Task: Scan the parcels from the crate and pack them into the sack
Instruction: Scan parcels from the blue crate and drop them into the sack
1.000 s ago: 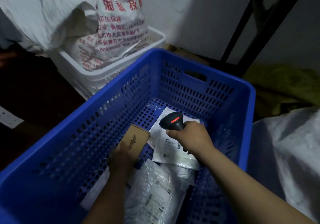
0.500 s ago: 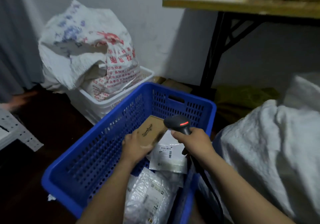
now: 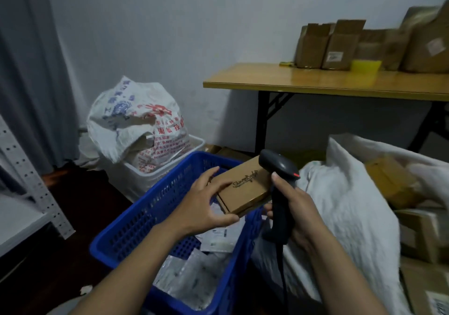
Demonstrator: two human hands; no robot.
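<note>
My left hand (image 3: 206,204) grips a flat brown cardboard box (image 3: 245,188) with a script logo, held above the far end of the blue crate (image 3: 145,215). My right hand (image 3: 291,207) holds a dark barcode scanner (image 3: 279,181) by its handle, right beside the box, its head over the box's right edge. Several white plastic mailers (image 3: 194,273) lie in the bottom of the crate. The white woven sack (image 3: 345,217) lies open to the right, with several cardboard parcels (image 3: 388,181) inside it.
A white basket (image 3: 155,176) holding a printed sack (image 3: 136,125) stands behind the crate. A wooden folding table (image 3: 328,81) with cardboard boxes (image 3: 330,44) is at the back right. A perforated metal shelf post (image 3: 34,181) stands at the left. Grey curtain on the far left.
My left hand has lifted the brown box out of the crate and up beside the scanner. The right hand rose with the scanner. The camera tilted up, showing table and sack.
</note>
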